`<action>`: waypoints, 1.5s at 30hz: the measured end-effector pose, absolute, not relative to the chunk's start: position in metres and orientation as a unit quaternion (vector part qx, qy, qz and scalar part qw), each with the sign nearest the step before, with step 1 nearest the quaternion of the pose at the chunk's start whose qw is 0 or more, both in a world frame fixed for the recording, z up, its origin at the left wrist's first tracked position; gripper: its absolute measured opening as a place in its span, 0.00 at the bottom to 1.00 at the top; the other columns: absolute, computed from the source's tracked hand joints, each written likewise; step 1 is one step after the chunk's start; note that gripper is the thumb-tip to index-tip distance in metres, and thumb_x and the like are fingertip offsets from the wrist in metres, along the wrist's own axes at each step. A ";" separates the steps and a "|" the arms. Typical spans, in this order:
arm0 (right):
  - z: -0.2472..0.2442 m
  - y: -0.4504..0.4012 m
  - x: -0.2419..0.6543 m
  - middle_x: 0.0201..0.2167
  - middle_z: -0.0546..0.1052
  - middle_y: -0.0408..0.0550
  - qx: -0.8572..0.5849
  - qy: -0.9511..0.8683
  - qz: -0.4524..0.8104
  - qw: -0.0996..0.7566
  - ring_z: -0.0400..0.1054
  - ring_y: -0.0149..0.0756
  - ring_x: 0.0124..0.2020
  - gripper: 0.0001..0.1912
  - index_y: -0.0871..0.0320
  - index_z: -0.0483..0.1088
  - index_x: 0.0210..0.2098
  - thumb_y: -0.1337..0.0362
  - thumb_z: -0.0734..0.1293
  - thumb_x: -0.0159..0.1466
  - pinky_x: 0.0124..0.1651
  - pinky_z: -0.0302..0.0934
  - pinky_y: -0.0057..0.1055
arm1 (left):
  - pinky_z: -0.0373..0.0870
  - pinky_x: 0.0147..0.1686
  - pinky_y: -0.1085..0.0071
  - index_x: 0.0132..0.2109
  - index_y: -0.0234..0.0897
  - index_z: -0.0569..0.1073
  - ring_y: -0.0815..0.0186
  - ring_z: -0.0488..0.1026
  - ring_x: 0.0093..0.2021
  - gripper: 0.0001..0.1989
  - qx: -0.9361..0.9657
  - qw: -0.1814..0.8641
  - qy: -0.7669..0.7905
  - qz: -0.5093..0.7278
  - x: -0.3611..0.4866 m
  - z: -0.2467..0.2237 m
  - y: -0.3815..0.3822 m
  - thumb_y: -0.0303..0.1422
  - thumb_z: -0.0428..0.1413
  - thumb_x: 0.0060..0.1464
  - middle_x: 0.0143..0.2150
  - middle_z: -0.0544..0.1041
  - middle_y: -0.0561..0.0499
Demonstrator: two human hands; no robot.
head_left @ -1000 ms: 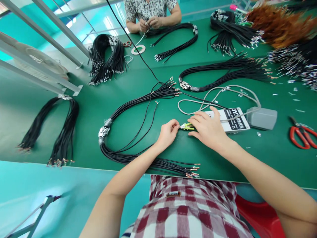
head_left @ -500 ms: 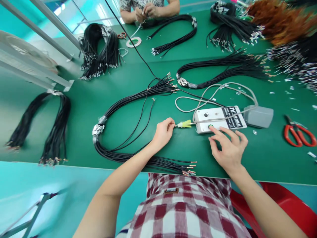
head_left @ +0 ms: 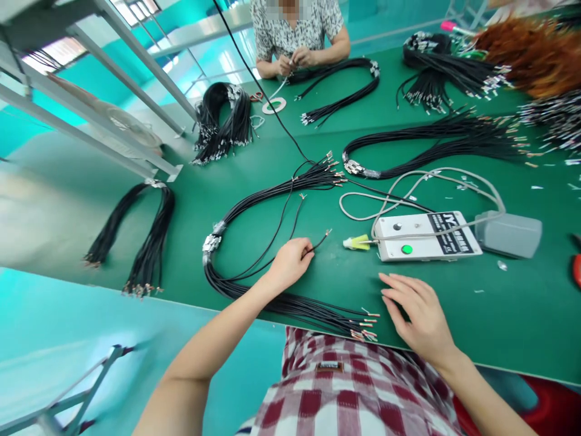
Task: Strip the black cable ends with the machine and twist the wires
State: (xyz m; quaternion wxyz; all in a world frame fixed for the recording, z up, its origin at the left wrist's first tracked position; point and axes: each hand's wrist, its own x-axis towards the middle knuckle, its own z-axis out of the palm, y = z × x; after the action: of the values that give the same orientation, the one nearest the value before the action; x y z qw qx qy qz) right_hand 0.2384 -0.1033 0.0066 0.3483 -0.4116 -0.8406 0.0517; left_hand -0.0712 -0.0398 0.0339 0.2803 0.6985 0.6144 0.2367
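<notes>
My left hand (head_left: pixel 294 261) pinches a thin black cable (head_left: pixel 321 241), whose bare end points up and right. A curved bundle of black cables (head_left: pixel 245 203) with a taped, metallic middle (head_left: pixel 211 243) lies around that hand, one arm above it and the other below. My right hand (head_left: pixel 415 306) hovers with fingers apart and nothing in it, below a white box (head_left: pixel 426 236) with a green button (head_left: pixel 407 249). From the box's left side sticks a yellow-and-white tip (head_left: pixel 356 242), apart from the held cable.
Across the green table (head_left: pixel 272 151), a person (head_left: pixel 299 36) works with both hands. Other black bundles lie at left (head_left: pixel 157 200), back left (head_left: pixel 222 121) and right (head_left: pixel 431 136). A grey block (head_left: pixel 511 235) adjoins the box; red-handled pliers (head_left: pixel 576 269) lie at the right edge.
My left hand has drawn back from the yellow tip, and the held cable now shows. My right hand has left the green button, which is now lit. The view has shifted.
</notes>
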 end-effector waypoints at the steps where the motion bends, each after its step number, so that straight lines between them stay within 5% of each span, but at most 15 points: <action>1: 0.004 -0.103 0.238 0.50 0.81 0.49 -0.408 -0.840 0.063 0.352 0.74 0.44 0.51 0.13 0.51 0.69 0.46 0.71 0.69 0.63 0.54 0.67 0.45 | 0.60 0.34 0.71 0.32 0.38 0.69 0.66 0.66 0.30 0.04 0.711 0.231 0.622 0.232 -0.081 0.041 -0.036 0.27 0.57 0.54 0.28 0.69 0.53; 7: -0.008 -0.095 0.240 0.52 0.79 0.51 -0.439 -0.814 0.096 0.368 0.74 0.46 0.51 0.11 0.52 0.71 0.46 0.68 0.68 0.64 0.54 0.68 0.47 | 0.57 0.34 0.71 0.40 0.39 0.70 0.64 0.65 0.30 0.05 0.551 0.006 0.733 0.399 -0.135 0.053 0.018 0.34 0.52 0.63 0.27 0.66 0.54; 15: -0.009 -0.098 0.240 0.51 0.79 0.52 -0.446 -0.801 0.123 0.380 0.74 0.43 0.49 0.10 0.54 0.71 0.46 0.71 0.67 0.65 0.54 0.68 0.44 | 0.64 0.39 0.68 0.43 0.36 0.70 0.63 0.68 0.34 0.05 0.649 0.074 0.670 0.353 -0.103 0.035 -0.005 0.32 0.51 0.64 0.32 0.70 0.50; 19: -0.007 -0.096 0.240 0.50 0.79 0.52 -0.465 -0.776 0.172 0.389 0.73 0.42 0.50 0.10 0.54 0.71 0.46 0.71 0.66 0.66 0.54 0.67 0.44 | 0.67 0.45 0.65 0.41 0.36 0.72 0.61 0.70 0.42 0.06 0.822 0.218 0.482 0.211 -0.035 0.038 -0.054 0.32 0.51 0.65 0.40 0.74 0.46; 23: -0.004 -0.097 0.241 0.48 0.79 0.51 -0.475 -0.753 0.210 0.404 0.73 0.41 0.49 0.09 0.53 0.71 0.45 0.71 0.66 0.67 0.53 0.67 0.42 | 0.68 0.44 0.59 0.42 0.34 0.71 0.56 0.68 0.44 0.04 0.836 0.221 0.490 0.108 0.010 0.031 -0.079 0.29 0.52 0.63 0.45 0.73 0.41; 33: 0.017 -0.100 0.208 0.43 0.80 0.48 -0.492 -0.596 0.471 0.426 0.74 0.39 0.45 0.07 0.52 0.75 0.43 0.59 0.66 0.68 0.52 0.67 0.40 | 0.68 0.37 0.73 0.41 0.36 0.73 0.68 0.72 0.34 0.06 0.696 0.399 0.498 0.328 0.004 0.050 -0.096 0.32 0.52 0.65 0.33 0.76 0.51; 45: 0.043 -0.077 0.183 0.29 0.77 0.42 -0.417 -0.326 0.730 0.433 0.69 0.30 0.33 0.13 0.54 0.77 0.34 0.52 0.75 0.58 0.41 0.62 0.30 | 0.61 0.28 0.76 0.41 0.35 0.72 0.73 0.64 0.26 0.09 0.631 0.460 0.519 0.347 0.003 0.051 -0.105 0.33 0.50 0.67 0.28 0.73 0.53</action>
State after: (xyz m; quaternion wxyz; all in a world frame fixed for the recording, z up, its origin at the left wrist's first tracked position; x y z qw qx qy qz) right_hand 0.1828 -0.0772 0.0429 0.4330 -0.4166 -0.3262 0.7297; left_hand 0.0029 -0.1051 0.0506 0.4600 0.6310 0.5192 0.3474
